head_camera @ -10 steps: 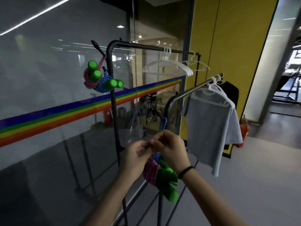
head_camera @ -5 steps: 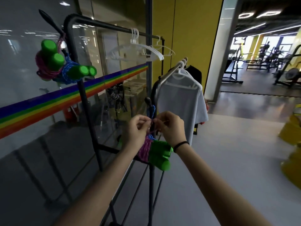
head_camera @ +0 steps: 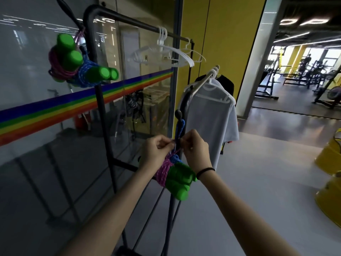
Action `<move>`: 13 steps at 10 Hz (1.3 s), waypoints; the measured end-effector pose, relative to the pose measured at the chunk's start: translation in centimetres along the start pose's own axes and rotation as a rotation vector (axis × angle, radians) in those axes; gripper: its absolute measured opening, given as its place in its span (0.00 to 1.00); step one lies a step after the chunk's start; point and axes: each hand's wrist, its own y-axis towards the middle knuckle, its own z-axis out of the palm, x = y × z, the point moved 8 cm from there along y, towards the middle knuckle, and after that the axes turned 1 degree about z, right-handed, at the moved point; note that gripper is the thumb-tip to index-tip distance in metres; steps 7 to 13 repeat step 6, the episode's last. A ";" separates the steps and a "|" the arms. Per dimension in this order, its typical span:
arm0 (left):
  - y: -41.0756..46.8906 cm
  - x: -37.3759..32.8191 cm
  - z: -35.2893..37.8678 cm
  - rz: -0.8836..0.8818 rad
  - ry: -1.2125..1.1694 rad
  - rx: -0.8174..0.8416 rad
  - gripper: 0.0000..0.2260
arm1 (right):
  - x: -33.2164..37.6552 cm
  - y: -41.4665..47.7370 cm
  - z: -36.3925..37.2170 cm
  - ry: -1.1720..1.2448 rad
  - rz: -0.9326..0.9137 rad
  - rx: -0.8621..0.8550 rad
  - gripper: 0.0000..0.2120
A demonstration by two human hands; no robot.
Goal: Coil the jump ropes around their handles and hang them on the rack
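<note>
Gym glass wall (head_camera: 36,43) backs the rack (head_camera: 98,108). Left hand (head_camera: 156,151) and right hand (head_camera: 196,152) pinch the jump rope (head_camera: 163,172) loop between fingers (head_camera: 167,145), just below the near hook (head_camera: 178,114). Cord likely soft, light; hold the loop, not the handles (head_camera: 180,182).

Four jump ropes (head_camera: 84,72), two racks (head_camera: 99,111), two hands (head_camera: 156,154), one white shirt (head_camera: 208,126), perhaps four empty hangers (head_camera: 166,54).

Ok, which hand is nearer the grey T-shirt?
Right. The right hand sits just beside the grey T-shirt; the left hand is farther off, across the black rack post.
</note>
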 end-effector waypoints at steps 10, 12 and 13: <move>-1.3 -2.3 -2.1 -0.082 0.080 -0.064 0.03 | 0.5 1.1 -0.6 0.051 -0.057 0.223 0.06; -1.3 -2.3 -2.1 -0.082 0.080 -0.064 0.03 | 0.5 1.1 -0.6 0.051 -0.057 0.223 0.06; -1.3 -2.3 -2.1 -0.082 0.080 -0.064 0.03 | 0.5 1.1 -0.6 0.051 -0.057 0.223 0.06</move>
